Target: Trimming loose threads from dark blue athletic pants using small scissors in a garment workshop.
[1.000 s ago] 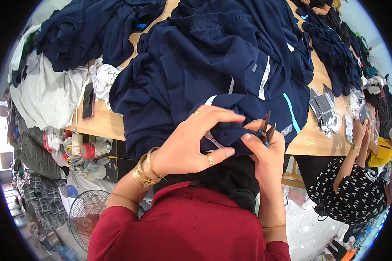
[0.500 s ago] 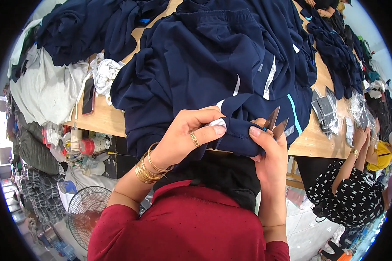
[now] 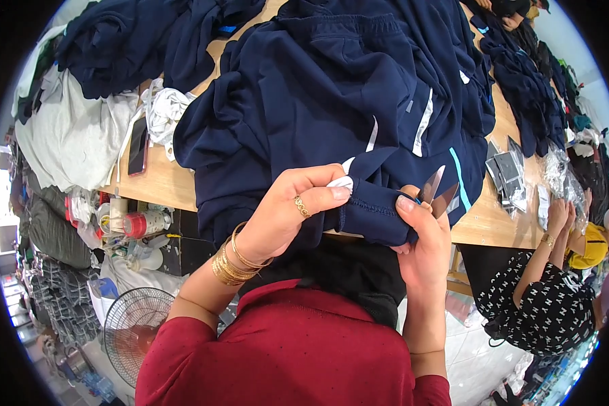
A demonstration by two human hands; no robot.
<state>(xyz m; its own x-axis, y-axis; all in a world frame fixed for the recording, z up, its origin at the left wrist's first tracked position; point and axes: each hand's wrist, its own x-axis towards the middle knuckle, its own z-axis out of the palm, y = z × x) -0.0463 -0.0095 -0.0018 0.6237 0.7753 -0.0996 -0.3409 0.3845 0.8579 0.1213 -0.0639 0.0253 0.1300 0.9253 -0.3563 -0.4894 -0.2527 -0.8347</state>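
Navy garments with white and light-blue stripes (image 3: 304,101) are heaped on the table in front of me; an elastic waistband shows at the top. A hemmed, seamed navy section (image 3: 372,208) of one is stretched between my hands at the table's near edge. My left hand (image 3: 294,206) is closed, pinching its left end, where a white bit shows under the thumb. My right hand (image 3: 423,230) grips its right end and also holds small scissors (image 3: 434,189). Their two pointed blades stand apart, tips up and away from me; the handle is hidden in the palm.
A phone (image 3: 138,147) and bundled white strips (image 3: 166,111) lie on the table at left, beside pale cloth (image 3: 74,135). A fan (image 3: 139,331) stands at lower left. Plastic-wrapped packets (image 3: 506,174) lie at right, where another person's hands (image 3: 560,216) are busy.
My right hand has shifted slightly right with the scissors, whose blades tilt a little more to the right. The left hand keeps its pinch in nearly the same place.
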